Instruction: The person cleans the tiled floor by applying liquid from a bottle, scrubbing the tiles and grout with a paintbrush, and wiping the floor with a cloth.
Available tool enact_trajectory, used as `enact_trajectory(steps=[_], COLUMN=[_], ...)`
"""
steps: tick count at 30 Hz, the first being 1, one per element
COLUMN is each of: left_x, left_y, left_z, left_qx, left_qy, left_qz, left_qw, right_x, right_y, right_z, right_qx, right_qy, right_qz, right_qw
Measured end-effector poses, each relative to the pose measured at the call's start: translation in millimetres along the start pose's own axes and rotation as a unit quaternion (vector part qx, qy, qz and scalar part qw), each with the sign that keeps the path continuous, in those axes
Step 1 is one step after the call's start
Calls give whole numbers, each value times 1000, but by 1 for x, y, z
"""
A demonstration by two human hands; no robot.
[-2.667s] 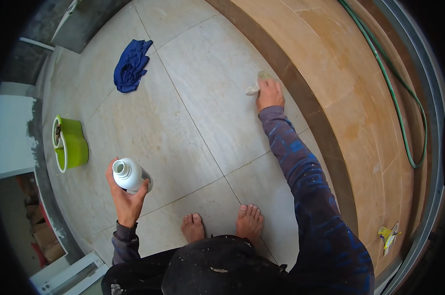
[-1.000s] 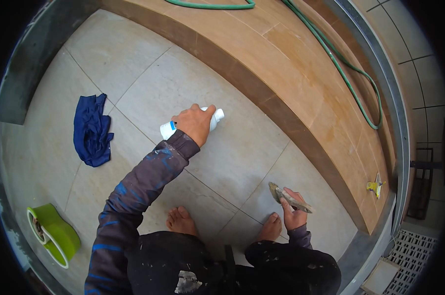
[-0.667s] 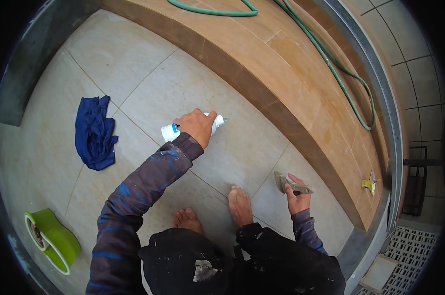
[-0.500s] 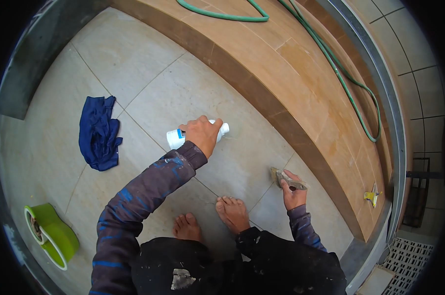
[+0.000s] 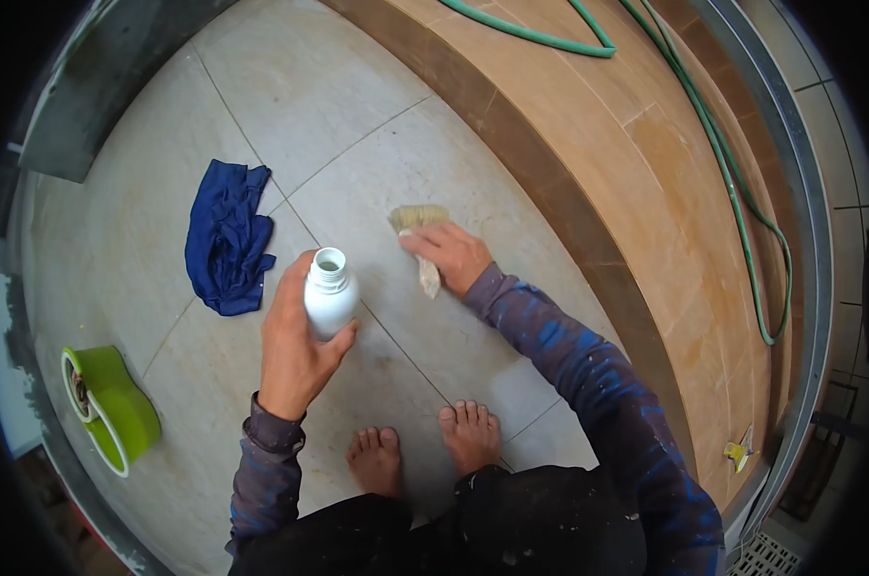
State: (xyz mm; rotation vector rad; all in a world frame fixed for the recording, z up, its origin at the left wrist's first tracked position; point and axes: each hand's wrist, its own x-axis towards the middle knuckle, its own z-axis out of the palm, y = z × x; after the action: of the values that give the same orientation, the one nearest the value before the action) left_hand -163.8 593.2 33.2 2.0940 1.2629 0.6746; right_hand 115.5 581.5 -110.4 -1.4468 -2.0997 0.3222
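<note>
My left hand (image 5: 295,341) is wrapped round a white bottle (image 5: 332,300), which is upright with its mouth uncapped. To the right of the bottle, my right hand (image 5: 449,253) grips a brush (image 5: 421,217) by its pale handle, with the bristles at the grey tiled floor (image 5: 357,173). Whether the bristles touch the tile is hard to tell from above. A crumpled dark blue cloth (image 5: 227,238) lies on the tiles to the left of the bottle.
A green bucket (image 5: 127,408) with a white rim stands at the left. Along the right curves a tan tiled step (image 5: 588,134) with a green hose (image 5: 727,173) and a small yellow packet (image 5: 738,450). My bare feet are at the lower middle.
My left hand has drawn back from the middle and turned the tipped bottle upright. My right hand has moved forward and left with the brush onto the middle tile. The view has shifted.
</note>
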Motion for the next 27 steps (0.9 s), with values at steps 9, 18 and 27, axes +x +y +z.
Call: enact_trajectory(steps=[9,18,27], left_x=[-46,-60,-38], left_y=[-18,-18,-14], left_z=[-58,-48,-14], left_qx=[-11,-24,-52], left_qy=[74,101,22], left_qz=[-187,-214,-167], left_qw=[979,971,984], right_x=[0,-119,82], right_y=[-3,-38,88], right_z=[-56,-91,-13], right_qx=[-80,-118,-141], right_qy=[-147,-173,57], right_qz=[131,204,145], right_qw=[977,956,978])
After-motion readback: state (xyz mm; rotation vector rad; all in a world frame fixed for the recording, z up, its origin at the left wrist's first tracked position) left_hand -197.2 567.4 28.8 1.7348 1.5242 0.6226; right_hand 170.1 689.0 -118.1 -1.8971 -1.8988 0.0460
